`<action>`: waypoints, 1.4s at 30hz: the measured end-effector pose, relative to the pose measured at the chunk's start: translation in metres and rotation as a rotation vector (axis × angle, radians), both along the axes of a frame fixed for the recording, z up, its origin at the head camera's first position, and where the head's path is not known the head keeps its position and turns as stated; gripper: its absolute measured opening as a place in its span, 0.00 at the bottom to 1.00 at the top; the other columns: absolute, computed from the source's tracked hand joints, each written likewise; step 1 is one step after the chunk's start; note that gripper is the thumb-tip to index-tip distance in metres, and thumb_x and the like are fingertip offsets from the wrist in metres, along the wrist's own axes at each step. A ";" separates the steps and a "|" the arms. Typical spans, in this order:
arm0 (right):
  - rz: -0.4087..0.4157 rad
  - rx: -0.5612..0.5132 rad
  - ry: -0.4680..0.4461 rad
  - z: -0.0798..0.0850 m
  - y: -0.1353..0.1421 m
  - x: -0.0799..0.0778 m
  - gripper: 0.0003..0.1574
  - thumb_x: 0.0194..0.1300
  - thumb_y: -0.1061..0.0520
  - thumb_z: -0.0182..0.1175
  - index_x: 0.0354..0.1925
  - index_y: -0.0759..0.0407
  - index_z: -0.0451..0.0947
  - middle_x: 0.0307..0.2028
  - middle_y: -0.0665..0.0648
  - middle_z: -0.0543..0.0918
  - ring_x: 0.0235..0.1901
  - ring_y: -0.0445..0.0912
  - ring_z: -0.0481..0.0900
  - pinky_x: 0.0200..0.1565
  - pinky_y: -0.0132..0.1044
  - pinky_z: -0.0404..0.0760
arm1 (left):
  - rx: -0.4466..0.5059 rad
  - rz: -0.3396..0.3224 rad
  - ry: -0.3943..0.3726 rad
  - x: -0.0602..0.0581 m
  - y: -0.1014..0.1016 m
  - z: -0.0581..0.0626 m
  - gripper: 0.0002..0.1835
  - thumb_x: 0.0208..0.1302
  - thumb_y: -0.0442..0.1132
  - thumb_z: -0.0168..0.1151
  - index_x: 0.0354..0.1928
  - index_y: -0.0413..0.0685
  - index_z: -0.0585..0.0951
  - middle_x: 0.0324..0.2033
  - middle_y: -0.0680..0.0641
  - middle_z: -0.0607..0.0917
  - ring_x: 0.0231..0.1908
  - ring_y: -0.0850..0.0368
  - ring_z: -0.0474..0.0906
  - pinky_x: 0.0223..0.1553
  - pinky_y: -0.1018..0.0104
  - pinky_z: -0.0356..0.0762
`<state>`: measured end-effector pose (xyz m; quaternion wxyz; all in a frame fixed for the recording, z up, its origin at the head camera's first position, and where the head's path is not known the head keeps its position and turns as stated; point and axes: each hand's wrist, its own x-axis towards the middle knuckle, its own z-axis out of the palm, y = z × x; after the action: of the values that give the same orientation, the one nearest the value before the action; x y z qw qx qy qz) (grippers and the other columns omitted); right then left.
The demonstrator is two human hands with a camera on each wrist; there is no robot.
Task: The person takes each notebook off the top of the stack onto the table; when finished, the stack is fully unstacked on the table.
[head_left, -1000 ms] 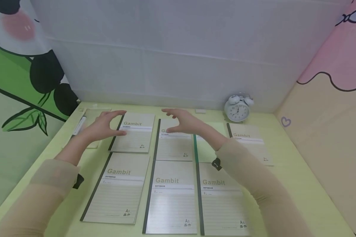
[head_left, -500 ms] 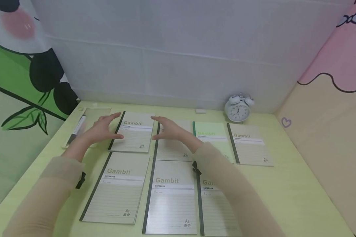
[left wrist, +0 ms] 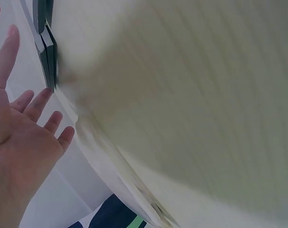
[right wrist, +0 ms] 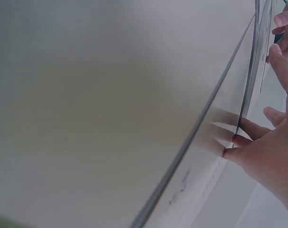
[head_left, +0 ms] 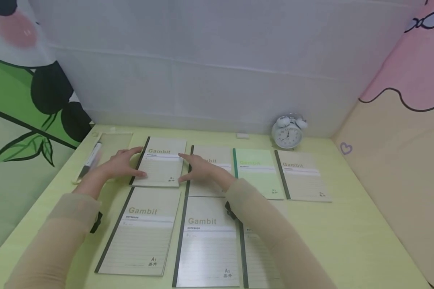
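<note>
A white Gambit notebook [head_left: 162, 166] with a dark spine lies at the back left, between my two hands. My left hand [head_left: 117, 165] is at its spine side, thumb over the cover and fingers spread. In the left wrist view, a fingertip of that left hand [left wrist: 20, 137] meets the dark spines [left wrist: 49, 61] of stacked notebooks. My right hand [head_left: 202, 167] reaches to the notebook's right edge, partly hiding a second white notebook [head_left: 204, 188]. The right wrist view shows fingertips of the right hand [right wrist: 277, 152] down at a notebook edge, thumb held apart.
Three more white notebooks lie in the front row, one [head_left: 141, 233] at left. A green notebook [head_left: 258, 176] and another white one [head_left: 304, 176] continue the back row. Behind stand a white alarm clock [head_left: 287, 134] and an eraser [head_left: 242, 136]. A marker [head_left: 91, 158] lies in a tray [head_left: 121, 138].
My right hand has moved left, off the second notebook's middle to the back-left notebook's right edge, uncovering the green notebook. My left hand has lowered slightly beside the spine.
</note>
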<state>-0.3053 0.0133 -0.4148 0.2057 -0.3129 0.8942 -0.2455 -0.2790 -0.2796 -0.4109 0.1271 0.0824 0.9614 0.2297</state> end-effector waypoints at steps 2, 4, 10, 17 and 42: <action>-0.008 0.007 -0.003 0.001 -0.001 0.001 0.60 0.53 0.38 0.67 0.74 0.46 0.45 0.72 0.59 0.55 0.71 0.53 0.50 0.69 0.47 0.52 | -0.004 0.008 -0.014 0.000 0.000 -0.001 0.62 0.44 0.64 0.70 0.73 0.43 0.49 0.69 0.31 0.53 0.67 0.27 0.42 0.59 0.28 0.46; -0.010 0.017 -0.002 0.002 -0.002 0.001 0.59 0.54 0.38 0.67 0.74 0.46 0.46 0.71 0.59 0.55 0.72 0.54 0.49 0.69 0.48 0.52 | -0.009 0.013 -0.026 0.001 0.000 -0.002 0.61 0.44 0.64 0.71 0.73 0.43 0.49 0.68 0.30 0.53 0.67 0.27 0.42 0.59 0.28 0.47; -0.009 0.043 0.017 0.001 -0.001 0.001 0.55 0.56 0.38 0.65 0.73 0.48 0.49 0.71 0.59 0.56 0.72 0.54 0.47 0.69 0.46 0.51 | -0.011 -0.011 -0.018 -0.001 0.002 -0.001 0.59 0.45 0.61 0.72 0.72 0.40 0.50 0.67 0.28 0.55 0.66 0.27 0.44 0.59 0.29 0.49; -0.044 0.008 -0.043 -0.002 0.002 0.000 0.54 0.57 0.39 0.65 0.73 0.45 0.49 0.72 0.63 0.50 0.72 0.55 0.46 0.69 0.49 0.52 | -0.003 -0.010 -0.023 -0.001 0.005 -0.001 0.57 0.47 0.58 0.72 0.71 0.38 0.52 0.66 0.28 0.56 0.65 0.28 0.47 0.59 0.30 0.51; -0.135 -0.382 -0.180 0.018 0.013 -0.002 0.38 0.62 0.53 0.63 0.68 0.52 0.63 0.66 0.55 0.67 0.66 0.50 0.63 0.64 0.41 0.65 | 0.213 -0.026 0.057 0.002 0.014 0.037 0.38 0.61 0.29 0.59 0.71 0.37 0.54 0.67 0.32 0.58 0.56 0.32 0.69 0.51 0.44 0.73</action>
<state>-0.3077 0.0267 -0.3968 0.2049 -0.2626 0.8283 -0.4506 -0.2771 -0.2655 -0.3741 0.0931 0.1146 0.9336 0.3264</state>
